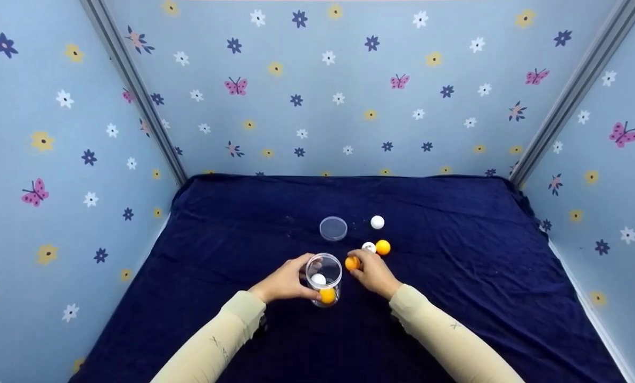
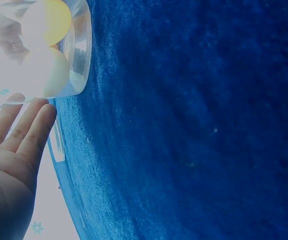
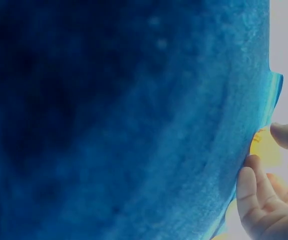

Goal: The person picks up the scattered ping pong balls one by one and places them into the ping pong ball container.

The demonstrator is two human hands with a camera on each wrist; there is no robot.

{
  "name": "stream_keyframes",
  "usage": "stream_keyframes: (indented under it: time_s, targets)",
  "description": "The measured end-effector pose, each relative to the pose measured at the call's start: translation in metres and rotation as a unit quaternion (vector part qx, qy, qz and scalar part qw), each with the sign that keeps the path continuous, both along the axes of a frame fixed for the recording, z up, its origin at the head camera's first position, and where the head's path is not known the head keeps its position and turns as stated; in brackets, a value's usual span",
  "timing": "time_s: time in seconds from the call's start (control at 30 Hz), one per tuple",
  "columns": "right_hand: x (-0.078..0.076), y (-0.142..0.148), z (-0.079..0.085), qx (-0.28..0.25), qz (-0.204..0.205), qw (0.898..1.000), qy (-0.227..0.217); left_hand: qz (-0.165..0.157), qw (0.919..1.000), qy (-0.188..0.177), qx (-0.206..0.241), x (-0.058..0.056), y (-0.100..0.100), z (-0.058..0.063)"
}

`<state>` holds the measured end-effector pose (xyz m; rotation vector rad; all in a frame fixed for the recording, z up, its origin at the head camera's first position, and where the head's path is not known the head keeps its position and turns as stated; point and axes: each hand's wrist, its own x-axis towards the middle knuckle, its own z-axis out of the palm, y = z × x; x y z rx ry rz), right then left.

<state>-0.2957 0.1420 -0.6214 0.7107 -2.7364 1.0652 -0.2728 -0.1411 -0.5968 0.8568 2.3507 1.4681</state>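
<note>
My left hand (image 1: 288, 279) grips a clear plastic jar (image 1: 334, 266) round its side, thumb in front and fingers behind. Inside the jar lie a white ball (image 1: 318, 279) and an orange ball (image 1: 327, 296); the left wrist view shows them through the wall as a yellow-orange ball (image 2: 59, 22) and a pale ball (image 2: 54, 75). Just right of the jar, my right hand (image 1: 376, 274) pinches an orange ping-pong ball (image 1: 352, 263) between thumb and fingers. In the right wrist view that ball (image 3: 265, 147) looks bright yellow and bears small print.
Beyond the right hand, a white ball (image 1: 369, 247) and an orange ball (image 1: 383, 247) lie side by side. Farther back sits another white ball (image 1: 377, 222). A round clear lid (image 1: 333, 229) lies behind the jar. Dark blue cloth (image 1: 455, 239) covers the table, with patterned walls (image 1: 349, 74) around it.
</note>
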Motion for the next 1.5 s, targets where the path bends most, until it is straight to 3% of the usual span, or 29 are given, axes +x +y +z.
stream_keyframes:
  time_s: [0.43,1.5]
  targets:
    - [0.004,0.005,0.006,-0.004,-0.009,1.0,-0.006,-0.004,1.0,-0.002,0.005,0.001,0.001,-0.002]
    - [0.016,0.016,0.035,-0.087,-0.003,0.996,0.002,-0.003,0.9999,-0.003,0.014,-0.002,0.001,-0.004]
